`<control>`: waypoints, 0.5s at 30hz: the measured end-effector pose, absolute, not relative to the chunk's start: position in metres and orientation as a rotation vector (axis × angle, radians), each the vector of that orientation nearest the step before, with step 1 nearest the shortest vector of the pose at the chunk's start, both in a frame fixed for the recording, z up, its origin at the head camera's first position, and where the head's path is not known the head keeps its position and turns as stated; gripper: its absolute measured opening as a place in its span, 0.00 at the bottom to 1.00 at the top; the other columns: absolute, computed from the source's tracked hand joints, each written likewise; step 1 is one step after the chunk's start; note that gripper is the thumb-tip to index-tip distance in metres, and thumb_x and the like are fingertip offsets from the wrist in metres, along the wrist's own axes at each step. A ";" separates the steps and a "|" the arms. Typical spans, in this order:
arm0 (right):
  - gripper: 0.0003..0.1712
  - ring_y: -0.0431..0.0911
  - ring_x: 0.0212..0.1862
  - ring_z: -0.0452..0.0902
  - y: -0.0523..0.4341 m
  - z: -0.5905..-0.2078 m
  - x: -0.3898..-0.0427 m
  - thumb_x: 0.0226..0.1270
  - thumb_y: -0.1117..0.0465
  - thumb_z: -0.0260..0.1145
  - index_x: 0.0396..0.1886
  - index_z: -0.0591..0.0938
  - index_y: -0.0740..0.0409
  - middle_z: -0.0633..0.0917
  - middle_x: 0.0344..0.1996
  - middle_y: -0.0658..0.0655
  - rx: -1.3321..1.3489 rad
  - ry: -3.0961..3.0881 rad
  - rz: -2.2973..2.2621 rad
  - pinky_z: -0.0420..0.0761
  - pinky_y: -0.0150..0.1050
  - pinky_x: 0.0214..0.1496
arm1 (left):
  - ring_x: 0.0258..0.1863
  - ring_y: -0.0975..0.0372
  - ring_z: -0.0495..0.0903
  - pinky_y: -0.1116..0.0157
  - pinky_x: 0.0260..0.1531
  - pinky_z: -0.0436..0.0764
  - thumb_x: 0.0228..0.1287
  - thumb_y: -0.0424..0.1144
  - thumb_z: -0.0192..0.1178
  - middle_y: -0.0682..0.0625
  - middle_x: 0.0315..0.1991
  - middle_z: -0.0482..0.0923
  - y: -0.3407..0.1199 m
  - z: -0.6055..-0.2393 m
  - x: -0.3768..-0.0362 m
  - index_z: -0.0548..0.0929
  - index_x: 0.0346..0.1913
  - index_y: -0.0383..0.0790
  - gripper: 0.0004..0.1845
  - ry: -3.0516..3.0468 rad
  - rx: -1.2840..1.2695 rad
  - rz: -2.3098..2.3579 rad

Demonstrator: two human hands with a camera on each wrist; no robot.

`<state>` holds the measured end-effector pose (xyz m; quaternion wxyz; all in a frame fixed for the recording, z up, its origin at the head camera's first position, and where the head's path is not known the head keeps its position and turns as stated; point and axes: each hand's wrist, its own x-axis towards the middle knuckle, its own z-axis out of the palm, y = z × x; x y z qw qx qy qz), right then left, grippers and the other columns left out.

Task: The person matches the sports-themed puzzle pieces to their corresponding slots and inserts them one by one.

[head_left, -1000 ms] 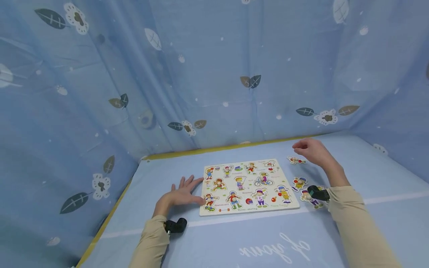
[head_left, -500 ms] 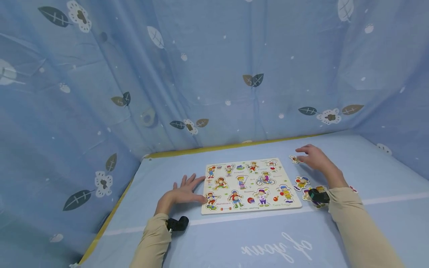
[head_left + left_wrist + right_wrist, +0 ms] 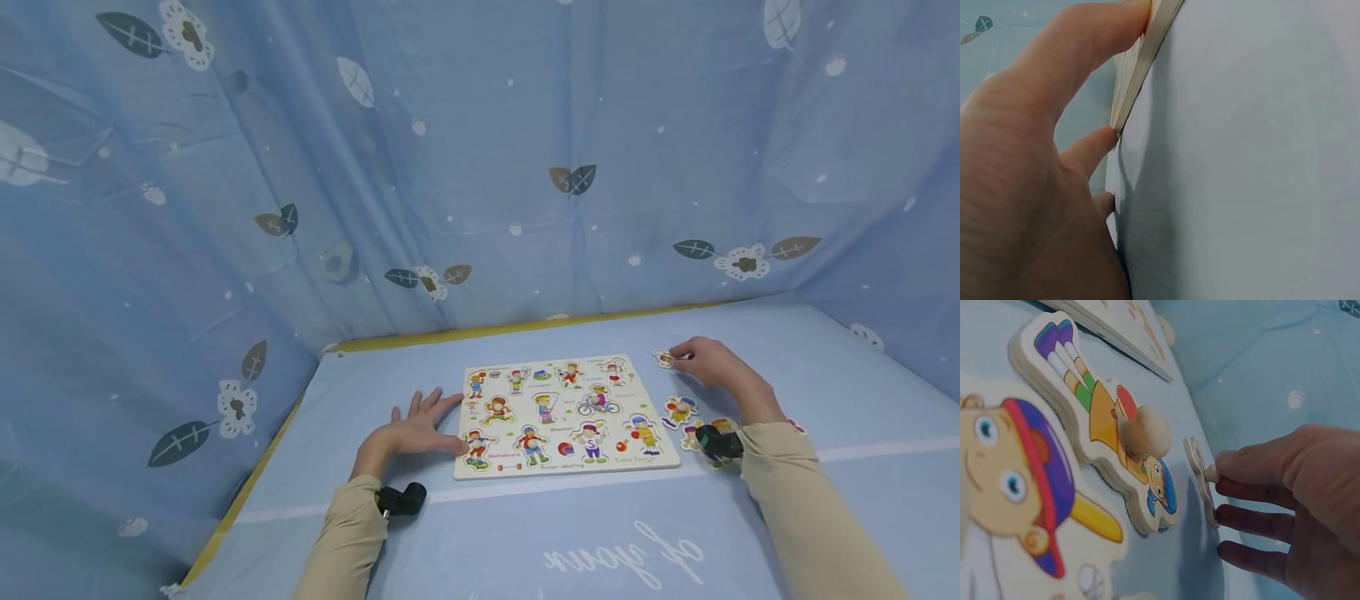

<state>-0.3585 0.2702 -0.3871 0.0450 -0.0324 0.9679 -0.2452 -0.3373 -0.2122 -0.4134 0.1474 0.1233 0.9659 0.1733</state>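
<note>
A wooden knob puzzle board (image 3: pixel 633 406) with printed sports figures lies on the blue cloth. My left hand (image 3: pixel 411 433) is spread at its left side, thumb and index fingertip touching the board's edge (image 3: pixel 1138 75) in the left wrist view. Right of the board, my right hand (image 3: pixel 716 368) pinches the small knob (image 3: pixel 1212 474) of a puzzle piece (image 3: pixel 1196 464) between thumb and index finger. That piece stands almost edge-on in the right wrist view, so its picture is hidden there. The other right fingers extend beside it.
Nearer on the right lie a table tennis player piece (image 3: pixel 1100 415) with a round knob and a baseball player piece (image 3: pixel 1016 462). My right wrist camera (image 3: pixel 716 442) partly covers loose pieces. A patterned blue curtain (image 3: pixel 480 167) hangs behind the table.
My right hand has come down and toward me onto the puzzle piece, and its thumb and index finger have closed on the knob. The left hand stays at the board's edge.
</note>
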 end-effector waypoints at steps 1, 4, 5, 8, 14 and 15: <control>0.26 0.72 0.63 0.65 0.270 -0.387 -0.358 0.73 0.61 0.57 0.63 0.72 0.75 0.73 0.60 0.77 -0.098 2.954 -0.748 0.66 0.66 0.65 | 0.78 0.41 0.31 0.32 0.69 0.35 0.45 0.71 0.65 0.44 0.81 0.40 -0.212 -0.414 -0.337 0.56 0.78 0.61 0.55 2.780 0.354 0.496; 0.25 0.71 0.61 0.68 0.271 -0.386 -0.358 0.70 0.64 0.59 0.61 0.75 0.75 0.76 0.57 0.76 -0.102 2.953 -0.752 0.69 0.65 0.63 | 0.78 0.41 0.31 0.32 0.69 0.35 0.45 0.70 0.65 0.44 0.81 0.40 -0.213 -0.414 -0.337 0.55 0.78 0.61 0.55 2.781 0.353 0.494; 0.24 0.70 0.59 0.70 0.271 -0.385 -0.357 0.69 0.64 0.60 0.61 0.76 0.75 0.77 0.56 0.75 -0.088 2.946 -0.766 0.70 0.64 0.62 | 0.78 0.41 0.31 0.32 0.69 0.35 0.45 0.70 0.65 0.44 0.81 0.40 -0.213 -0.414 -0.337 0.56 0.78 0.61 0.55 2.782 0.351 0.492; 0.23 0.65 0.53 0.74 0.272 -0.386 -0.359 0.67 0.65 0.62 0.59 0.77 0.74 0.79 0.54 0.74 -0.045 2.924 -0.798 0.76 0.59 0.56 | 0.78 0.40 0.32 0.32 0.69 0.35 0.45 0.70 0.65 0.44 0.81 0.40 -0.213 -0.414 -0.337 0.56 0.78 0.61 0.55 2.784 0.355 0.495; 0.22 0.55 0.43 0.77 0.272 -0.386 -0.360 0.67 0.64 0.63 0.57 0.79 0.73 0.82 0.49 0.70 0.010 2.881 -0.850 0.80 0.45 0.42 | 0.78 0.42 0.31 0.32 0.69 0.34 0.45 0.71 0.65 0.45 0.81 0.39 -0.213 -0.415 -0.339 0.56 0.78 0.62 0.55 2.779 0.362 0.498; 0.21 0.54 0.42 0.77 0.272 -0.386 -0.360 0.67 0.64 0.63 0.57 0.79 0.73 0.82 0.48 0.69 0.014 2.879 -0.856 0.80 0.44 0.41 | 0.78 0.42 0.31 0.32 0.69 0.34 0.45 0.71 0.65 0.45 0.81 0.39 -0.213 -0.415 -0.339 0.56 0.78 0.62 0.55 2.779 0.360 0.501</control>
